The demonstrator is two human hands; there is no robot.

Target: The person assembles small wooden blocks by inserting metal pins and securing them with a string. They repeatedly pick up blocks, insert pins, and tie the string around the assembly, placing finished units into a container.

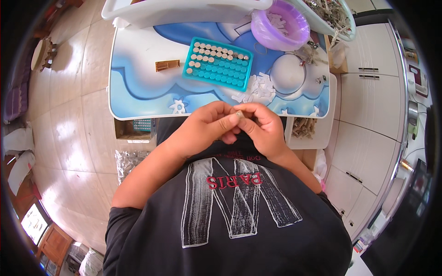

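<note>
My left hand (202,126) and my right hand (263,128) meet in front of my chest, just off the table's near edge. Thumbs and fingertips of both pinch a small pale piece (239,114); the fingers cover most of it, so its kind is unclear. Beyond them a turquoise tray (202,76) lies tilted on the table, its upper rows filled with small round whitish pieces (212,47) and its lower rows bare. A loose pile of white paper strips (258,89) sits between the tray and a round white dome-like thing (287,73).
The blue-and-white table (138,92) also bears a small brown box-like holder (167,65). At the back stand a long white bin (184,14), a lined purple basin (281,41) and a tub of tangled metallic bits (329,16). White cabinets (368,101) line the right.
</note>
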